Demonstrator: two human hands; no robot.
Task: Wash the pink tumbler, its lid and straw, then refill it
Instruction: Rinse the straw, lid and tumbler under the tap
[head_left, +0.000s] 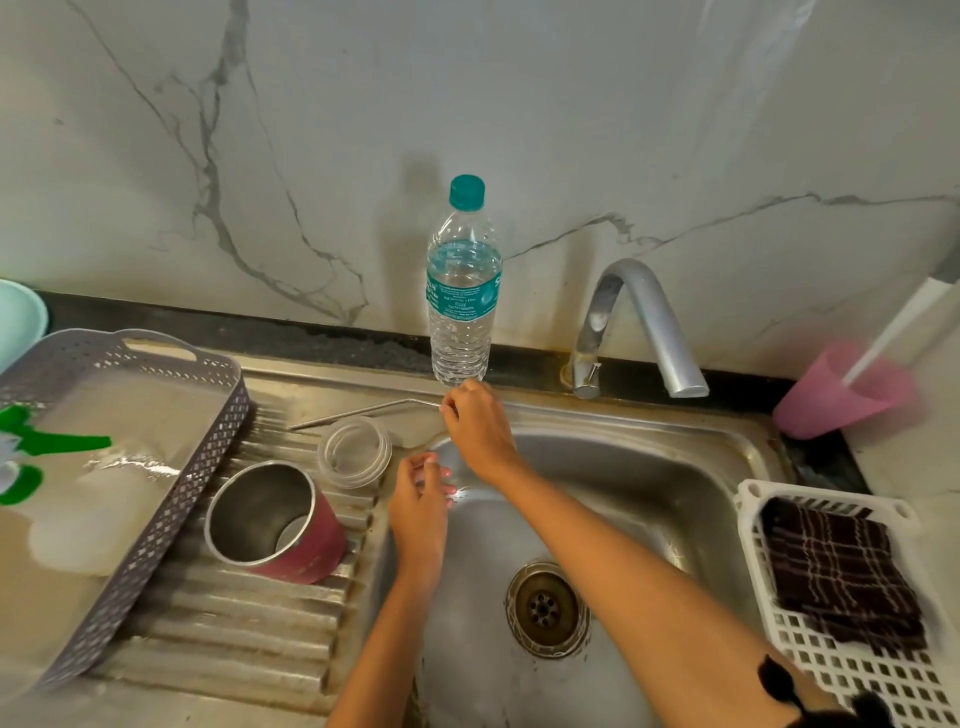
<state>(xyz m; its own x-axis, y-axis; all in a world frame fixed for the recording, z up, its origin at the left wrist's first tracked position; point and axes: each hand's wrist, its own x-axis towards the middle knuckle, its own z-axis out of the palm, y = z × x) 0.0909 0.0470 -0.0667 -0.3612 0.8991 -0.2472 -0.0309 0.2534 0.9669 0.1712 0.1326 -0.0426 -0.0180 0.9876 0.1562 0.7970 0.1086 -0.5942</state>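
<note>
The pink tumbler (275, 522) stands open-mouthed on the ribbed drainboard (234, 623), steel inside. Its clear lid (355, 451) lies just behind it. A bent metal straw (358, 411) lies along the back of the drainboard. My right hand (480, 426) pinches the straw's right end, just in front of the water bottle (462, 283). My left hand (421, 501) hovers over the sink's left edge with fingers loosely curled; nothing is visibly held in it.
A steel sink (623, 499) with a drain (545, 608) lies below the tap (636, 332). A grey perforated tray (156, 493) sits left. At right are a pink cup (836, 395) and a white basket (841, 670) holding a dark checked cloth (841, 571).
</note>
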